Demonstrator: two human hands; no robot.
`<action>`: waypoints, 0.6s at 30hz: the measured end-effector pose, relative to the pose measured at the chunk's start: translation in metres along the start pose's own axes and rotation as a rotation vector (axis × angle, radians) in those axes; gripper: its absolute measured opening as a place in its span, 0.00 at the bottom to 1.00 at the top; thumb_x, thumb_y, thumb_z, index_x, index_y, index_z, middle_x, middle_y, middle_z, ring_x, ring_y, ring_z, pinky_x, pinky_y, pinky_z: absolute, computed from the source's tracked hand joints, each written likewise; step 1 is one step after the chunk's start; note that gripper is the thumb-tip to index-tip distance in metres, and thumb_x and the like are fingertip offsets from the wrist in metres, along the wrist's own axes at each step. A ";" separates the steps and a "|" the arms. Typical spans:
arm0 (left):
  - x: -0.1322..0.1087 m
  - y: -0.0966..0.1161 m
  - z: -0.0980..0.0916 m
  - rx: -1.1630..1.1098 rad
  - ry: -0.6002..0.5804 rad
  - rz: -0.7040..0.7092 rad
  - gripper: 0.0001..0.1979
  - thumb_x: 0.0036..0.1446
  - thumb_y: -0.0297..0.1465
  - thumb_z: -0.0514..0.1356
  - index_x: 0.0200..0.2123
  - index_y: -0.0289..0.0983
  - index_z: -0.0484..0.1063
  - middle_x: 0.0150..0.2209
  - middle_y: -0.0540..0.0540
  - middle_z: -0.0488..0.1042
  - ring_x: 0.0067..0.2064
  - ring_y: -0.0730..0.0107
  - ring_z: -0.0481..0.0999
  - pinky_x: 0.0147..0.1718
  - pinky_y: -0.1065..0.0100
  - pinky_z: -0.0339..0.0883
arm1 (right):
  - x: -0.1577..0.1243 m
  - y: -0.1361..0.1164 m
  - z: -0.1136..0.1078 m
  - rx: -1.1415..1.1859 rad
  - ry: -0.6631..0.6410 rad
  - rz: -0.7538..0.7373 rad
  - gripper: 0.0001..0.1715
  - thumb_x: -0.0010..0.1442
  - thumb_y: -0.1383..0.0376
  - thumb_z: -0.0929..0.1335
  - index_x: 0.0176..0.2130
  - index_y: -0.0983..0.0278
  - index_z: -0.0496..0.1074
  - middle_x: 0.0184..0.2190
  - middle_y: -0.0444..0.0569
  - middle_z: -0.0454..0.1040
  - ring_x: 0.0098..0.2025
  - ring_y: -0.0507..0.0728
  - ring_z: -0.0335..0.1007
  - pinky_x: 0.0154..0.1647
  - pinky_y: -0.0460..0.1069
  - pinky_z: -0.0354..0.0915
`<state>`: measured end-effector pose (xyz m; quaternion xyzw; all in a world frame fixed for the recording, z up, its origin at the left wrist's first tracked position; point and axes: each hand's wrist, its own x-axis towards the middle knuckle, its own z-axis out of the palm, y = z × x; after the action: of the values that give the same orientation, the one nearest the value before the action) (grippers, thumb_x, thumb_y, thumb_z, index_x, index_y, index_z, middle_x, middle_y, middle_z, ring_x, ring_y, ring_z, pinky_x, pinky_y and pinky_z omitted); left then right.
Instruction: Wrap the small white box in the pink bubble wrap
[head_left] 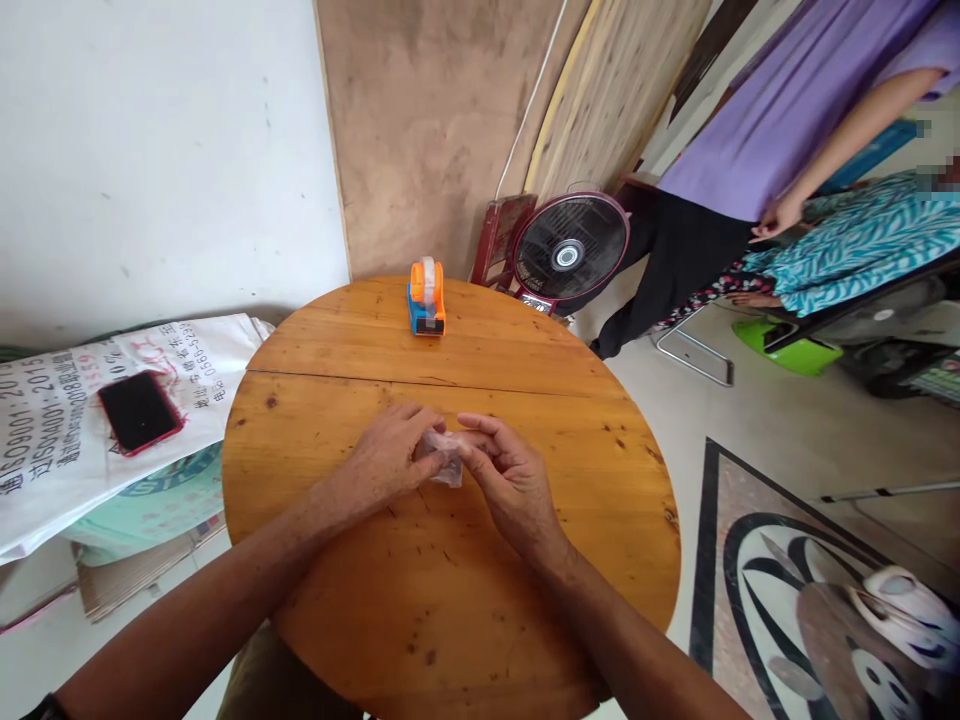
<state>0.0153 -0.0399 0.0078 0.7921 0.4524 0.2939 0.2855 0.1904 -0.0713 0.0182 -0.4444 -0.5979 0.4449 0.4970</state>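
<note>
Between my two hands, over the middle of the round wooden table, is a small translucent piece of plastic, perhaps a little bag. My left hand pinches its left side between thumb and fingers. On the other side, my right hand grips its upper right edge with thumb and forefinger, the other fingers loosely curled. The plastic looks crumpled, and whether anything is inside it I cannot tell. Farther back on the tabletop stands an orange and blue tape dispenser with a roll of clear tape, apart from both hands.
A black phone with a red edge lies on white printed sacking left of the table. Behind the table's right rim stands a round fan. A person in a purple shirt stands back right; another in patterned teal clothing is beside them.
</note>
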 end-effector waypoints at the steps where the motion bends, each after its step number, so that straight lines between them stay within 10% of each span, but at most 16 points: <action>1: 0.000 -0.001 0.001 -0.006 0.007 0.009 0.09 0.62 0.36 0.60 0.42 0.38 0.72 0.42 0.45 0.73 0.43 0.61 0.72 0.43 0.61 0.66 | 0.000 0.000 0.000 -0.002 0.001 0.007 0.15 0.62 0.58 0.70 0.48 0.59 0.72 0.35 0.47 0.81 0.35 0.55 0.79 0.38 0.49 0.74; 18: 0.005 0.006 -0.011 -0.087 -0.060 0.005 0.13 0.65 0.42 0.57 0.36 0.38 0.69 0.37 0.47 0.74 0.41 0.64 0.72 0.41 0.64 0.65 | -0.002 0.006 0.000 -0.275 0.054 -0.066 0.18 0.64 0.54 0.68 0.50 0.59 0.73 0.41 0.51 0.83 0.38 0.58 0.81 0.39 0.51 0.77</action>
<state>0.0127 -0.0363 0.0207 0.7885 0.4283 0.2903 0.3325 0.1909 -0.0720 0.0120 -0.5003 -0.6540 0.3299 0.4617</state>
